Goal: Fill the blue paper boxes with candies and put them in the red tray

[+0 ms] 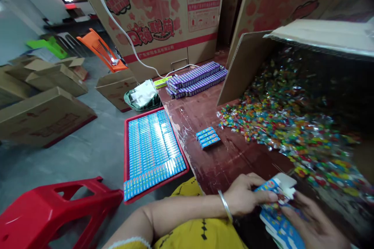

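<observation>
Dial centred on the view, wearer at 6 o'clock. Work in hand at 4 to 5 o'clock: a small blue box (267, 185), end flaps up, top open. Left hand (241, 194) curled closed on it, thumb laid along its side. Right hand (317, 218) half-curled at the open end, fingers by the flaps; blurred, cannot tell whether it grips. More blue boxes (280, 227) just below, toward 5; whether held or resting, unclear.

Done, by the look of it: red tray (126, 144) at 7 o'clock, beside the table edge, packed with rows of blue cartons (154, 140), the nearest row set crosswise. Tray appears close to full; contents of the closed cartons cannot be seen. A short group of blue packs (208, 137) lies on the table (222, 167) just off centre, toward 4. Purple packs (198, 78) stacked near 12 to 1.

Left, as judged: box in hand not yet closed. Large heap of bright wrapped pieces (286, 136), likely sweets, spills from a big carton (247, 60) between 2 and 4; plenty of supply remains
</observation>
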The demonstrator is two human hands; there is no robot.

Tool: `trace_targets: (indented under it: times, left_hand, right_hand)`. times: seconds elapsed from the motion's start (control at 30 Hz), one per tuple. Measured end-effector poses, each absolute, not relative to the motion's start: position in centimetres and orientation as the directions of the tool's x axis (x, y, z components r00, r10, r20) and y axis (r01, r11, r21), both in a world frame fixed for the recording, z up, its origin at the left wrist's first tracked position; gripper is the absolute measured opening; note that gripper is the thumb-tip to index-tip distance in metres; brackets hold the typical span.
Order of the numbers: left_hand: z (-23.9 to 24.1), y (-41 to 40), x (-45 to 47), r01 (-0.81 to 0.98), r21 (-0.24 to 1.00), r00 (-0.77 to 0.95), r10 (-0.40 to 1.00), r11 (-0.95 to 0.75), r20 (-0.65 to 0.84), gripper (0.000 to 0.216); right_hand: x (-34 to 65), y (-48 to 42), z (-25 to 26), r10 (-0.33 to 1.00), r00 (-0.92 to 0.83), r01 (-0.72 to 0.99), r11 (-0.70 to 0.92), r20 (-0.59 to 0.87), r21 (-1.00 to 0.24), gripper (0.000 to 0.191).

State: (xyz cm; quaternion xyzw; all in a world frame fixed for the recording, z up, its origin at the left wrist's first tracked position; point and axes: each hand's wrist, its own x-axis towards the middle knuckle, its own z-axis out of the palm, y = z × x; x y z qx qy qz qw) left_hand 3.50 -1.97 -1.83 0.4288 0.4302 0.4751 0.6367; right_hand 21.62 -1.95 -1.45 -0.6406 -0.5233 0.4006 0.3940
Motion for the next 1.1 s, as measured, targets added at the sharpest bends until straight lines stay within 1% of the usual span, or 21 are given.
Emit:
trace_targets:
  times: [0.07, 0.13, 0.2, 0.23, 0.27, 0.3, 0.33, 0.4, 0.5, 0.6, 0.73, 0.83, 0.9, 1.0, 1.1]
  left_hand:
    - [-1.9, -2.0, 3.9, -0.282, 0.941, 0.089, 0.982, 0.185, -0.166, 0.037]
    - [-1.9, -2.2, 4.2, -0.344, 0.905, 0.076, 0.968, 0.252, -0.24, 0.034]
    - [-1.9, -2.3, 4.2, -0.363, 0.892, 0.034, 0.961, 0.267, -0.274, 0.035]
    - [-1.8, -2.4, 4.1, -0.348, 0.906, -0.012, 0.966, 0.239, -0.259, 0.04]
    - [-1.8, -2.4, 4.0, -0.317, 0.927, -0.052, 0.973, 0.199, -0.227, 0.049]
    - [-1.8, -2.4, 3.7, -0.293, 0.94, -0.05, 0.979, 0.174, -0.197, 0.056]
    - [-1.8, -2.3, 3.5, -0.269, 0.949, -0.01, 0.985, 0.162, -0.171, 0.058]
    - [-1.7, -1.9, 2.9, -0.225, 0.963, 0.109, 0.986, 0.149, -0.127, 0.051]
    - [-1.3, -1.5, 2.4, -0.18, 0.971, 0.28, 0.954, 0.16, -0.105, 0.05]
    - [-0.8, -1.3, 2.2, -0.152, 0.975, 0.37, 0.924, 0.161, -0.094, 0.052]
    - [-0.4, -1.1, 2.2, -0.155, 0.974, 0.422, 0.903, 0.163, -0.084, 0.038]
    - [-0.4, -1.2, 2.4, -0.206, 0.95, 0.454, 0.883, 0.233, -0.118, 0.034]
    - [-0.5, -1.2, 2.6, -0.225, 0.936, 0.464, 0.875, 0.271, -0.142, 0.032]
    - [-0.6, -1.4, 2.8, -0.249, 0.923, 0.446, 0.88, 0.294, -0.16, 0.03]
    - [-0.6, -1.4, 3.0, -0.278, 0.919, 0.378, 0.911, 0.279, -0.163, 0.028]
  right_hand:
    - [20.5, -2.4, -2.3, 0.974, 0.19, 0.31, -0.18, -0.125, -0.933, 0.049]
    - [19.4, -3.0, -3.1, 0.956, 0.269, 0.285, -0.195, -0.118, -0.938, 0.046]
    - [18.5, -3.4, -3.7, 0.945, 0.308, 0.267, -0.2, -0.114, -0.943, 0.043]
    - [18.0, -3.5, -3.9, 0.949, 0.29, 0.248, -0.199, -0.123, -0.948, 0.042]
    - [17.6, -3.5, -4.0, 0.951, 0.288, 0.216, -0.18, -0.113, -0.96, 0.042]
    - [17.2, -3.4, -4.1, 0.945, 0.315, 0.169, -0.15, -0.09, -0.974, 0.045]
    - [16.9, -3.2, -4.2, 0.95, 0.305, 0.136, -0.113, -0.067, -0.984, 0.048]
    - [16.6, -2.9, -4.3, 0.939, 0.344, 0.161, -0.042, 0.016, -0.986, 0.046]
    - [16.7, -2.7, -4.5, 0.933, 0.349, 0.231, 0.011, 0.094, -0.973, 0.039]
    - [17.3, -2.9, -4.4, 0.937, 0.315, 0.316, 0.049, 0.154, -0.948, 0.031]
    - [18.0, -3.1, -3.7, 0.949, 0.232, 0.4, 0.108, 0.214, -0.91, 0.023]
    - [18.4, -2.9, -3.0, 0.949, 0.194, 0.437, 0.141, 0.247, -0.888, 0.015]
    - [18.5, -2.7, -2.7, 0.948, 0.176, 0.445, 0.162, 0.264, -0.881, 0.015]
    - [18.6, -2.4, -2.3, 0.962, 0.162, 0.384, 0.146, 0.222, -0.912, 0.014]
    - [18.5, -2.1, -1.9, 0.972, 0.198, 0.215, 0.086, 0.13, -0.973, 0.007]
